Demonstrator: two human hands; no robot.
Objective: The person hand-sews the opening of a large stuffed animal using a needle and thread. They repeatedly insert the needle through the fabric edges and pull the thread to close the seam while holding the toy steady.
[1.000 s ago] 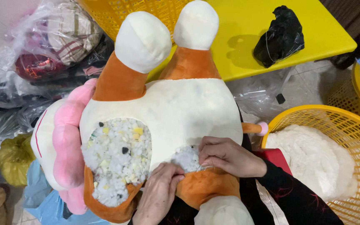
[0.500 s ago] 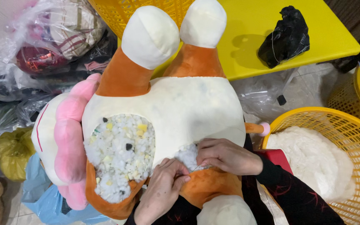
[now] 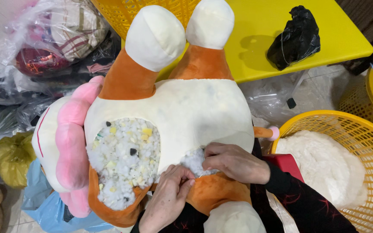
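A big plush toy [image 3: 186, 108], cream and orange with pink trim, lies upside down on my lap, its two legs pointing away. A wide open seam shows shredded foam stuffing [image 3: 124, 162]. A smaller gap with white stuffing [image 3: 193, 162] sits between my hands. My left hand [image 3: 167, 196] pinches the orange fabric edge at that gap. My right hand [image 3: 234, 162] presses fingers onto the same seam from the right; any needle or thread is too small to tell.
A yellow basket [image 3: 368, 129] of white fibre fill [image 3: 324, 166] stands at the right. A yellow table [image 3: 281, 39] behind holds a black bag [image 3: 296, 36]. Plastic bags of cloth [image 3: 52, 39] pile at the left, with another yellow basket [image 3: 117, 13] behind the toy.
My left hand has slid slightly up toward the small gap. The toy and my right hand stay about where they were.
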